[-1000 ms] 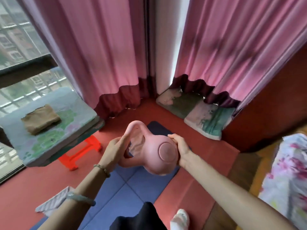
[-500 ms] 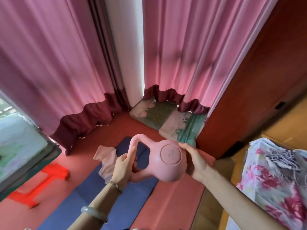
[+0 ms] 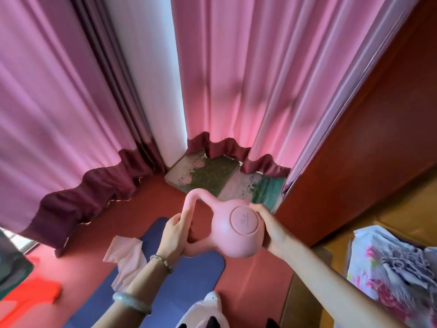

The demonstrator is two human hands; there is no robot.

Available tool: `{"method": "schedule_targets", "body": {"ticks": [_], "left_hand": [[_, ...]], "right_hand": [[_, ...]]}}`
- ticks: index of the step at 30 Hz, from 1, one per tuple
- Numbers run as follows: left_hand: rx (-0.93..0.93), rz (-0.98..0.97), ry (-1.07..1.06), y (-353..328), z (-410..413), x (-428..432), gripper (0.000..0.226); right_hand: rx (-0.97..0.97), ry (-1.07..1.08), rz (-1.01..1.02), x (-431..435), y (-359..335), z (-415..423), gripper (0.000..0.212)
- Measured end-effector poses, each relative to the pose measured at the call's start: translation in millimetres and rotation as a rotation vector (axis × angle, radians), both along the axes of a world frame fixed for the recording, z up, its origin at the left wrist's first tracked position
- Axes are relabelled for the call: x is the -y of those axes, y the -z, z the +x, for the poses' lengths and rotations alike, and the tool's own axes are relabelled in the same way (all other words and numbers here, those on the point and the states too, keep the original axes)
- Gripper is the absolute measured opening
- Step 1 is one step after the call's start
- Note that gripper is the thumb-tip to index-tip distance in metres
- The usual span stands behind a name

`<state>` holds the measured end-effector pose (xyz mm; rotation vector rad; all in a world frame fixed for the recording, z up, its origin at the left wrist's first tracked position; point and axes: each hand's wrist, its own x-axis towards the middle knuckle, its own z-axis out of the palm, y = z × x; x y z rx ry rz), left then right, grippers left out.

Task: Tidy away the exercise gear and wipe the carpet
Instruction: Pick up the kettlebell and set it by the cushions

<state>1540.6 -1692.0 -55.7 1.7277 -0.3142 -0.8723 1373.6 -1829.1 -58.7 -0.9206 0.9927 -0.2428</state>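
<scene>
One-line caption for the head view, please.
Left hand grips the handle of a smooth pink kettlebell while the right hand cups its round body above a blue exercise mat.

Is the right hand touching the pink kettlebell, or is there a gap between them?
Touching. The head view shows the right hand cupping the pink kettlebell by its round body, thumb on the base rim.

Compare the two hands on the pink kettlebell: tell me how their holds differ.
The left hand wraps its fingers round the looped handle; the right hand cups the round body of the pink kettlebell beside its flat base. The left arm wears a bead bracelet and a pale bangle; the right arm is bare. Both hold the kettlebell, tipped on its side, in the air.
</scene>
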Motion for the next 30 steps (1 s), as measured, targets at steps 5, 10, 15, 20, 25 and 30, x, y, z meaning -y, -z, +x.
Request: {"method": "schedule_targets", "body": {"ticks": [5,10,15,20,25,30], "left_hand": [[0.024,0.032,0.058,-4,41,89,0.046],[0.024,0.045,0.072,-1,53,129,0.045],[0.053,0.117,0.020,16,80,199,0.037],[0.094,0.166,-0.021,29,109,270,0.034],[0.086,0.202,-0.016,42,133,327,0.036],[0.037,0.248,-0.011,57,161,376,0.044]], "right_hand": [[0.005,-0.007,0.016,91,1,33,0.043],[0.034,-0.057,0.080,136,-3,47,0.030],[-0.025,-0.075,0.084,211,20,84,0.044],[-0.012,-0.108,0.063,284,23,117,0.026],[-0.006,-0.082,0.100,341,33,142,0.025],[-0.059,-0.025,0.136,380,48,168,0.024]]}}
